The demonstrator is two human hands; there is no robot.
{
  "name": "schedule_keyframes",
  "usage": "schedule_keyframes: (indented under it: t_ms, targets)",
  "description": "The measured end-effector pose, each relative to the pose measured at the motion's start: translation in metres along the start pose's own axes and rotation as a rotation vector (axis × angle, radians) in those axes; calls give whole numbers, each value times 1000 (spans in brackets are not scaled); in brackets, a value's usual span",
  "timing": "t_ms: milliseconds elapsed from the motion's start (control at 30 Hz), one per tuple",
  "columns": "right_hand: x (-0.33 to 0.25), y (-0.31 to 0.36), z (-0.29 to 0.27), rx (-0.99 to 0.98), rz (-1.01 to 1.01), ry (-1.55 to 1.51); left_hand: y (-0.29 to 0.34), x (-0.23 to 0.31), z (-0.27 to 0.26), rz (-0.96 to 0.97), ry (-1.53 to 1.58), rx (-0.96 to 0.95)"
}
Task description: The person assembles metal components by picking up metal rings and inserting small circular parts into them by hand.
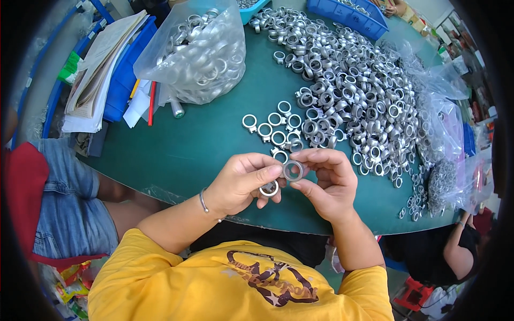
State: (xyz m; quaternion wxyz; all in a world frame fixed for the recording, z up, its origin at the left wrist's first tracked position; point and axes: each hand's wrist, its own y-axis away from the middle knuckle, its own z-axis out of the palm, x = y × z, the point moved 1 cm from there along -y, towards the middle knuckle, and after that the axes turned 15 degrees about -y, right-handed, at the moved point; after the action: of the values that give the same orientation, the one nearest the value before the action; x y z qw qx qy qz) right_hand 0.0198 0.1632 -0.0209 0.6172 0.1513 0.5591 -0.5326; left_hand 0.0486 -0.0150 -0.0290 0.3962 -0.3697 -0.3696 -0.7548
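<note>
Between both hands I hold a grey metal ring, pinched at its two sides above the table's near edge. My left hand has thumb and forefinger on the ring's left side, and a second metal ring is tucked in its lower fingers. My right hand grips the right side with thumb and fingertips. Just beyond my hands lies a small group of loose metal rings, each with a little lug. One of these rings almost touches my left fingers in view.
A large heap of metal rings covers the green table at the right. Beyond are a clear bag of rings and a blue bin. Papers and a red pen lie left. A seated person is close left.
</note>
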Motion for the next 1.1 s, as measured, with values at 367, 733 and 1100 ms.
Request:
schedule_keyframes:
  t_ms: [367,733,1100]
  targets:
    - [4,0,-3,48,122,29,0,-1,0,88,-35,88]
    - [5,-3,5,-25,-216,322,-1,-3,2,-10,-114,0]
    - [-4,-9,6,-44,-240,466,-2,0,-3,-116,188,-69]
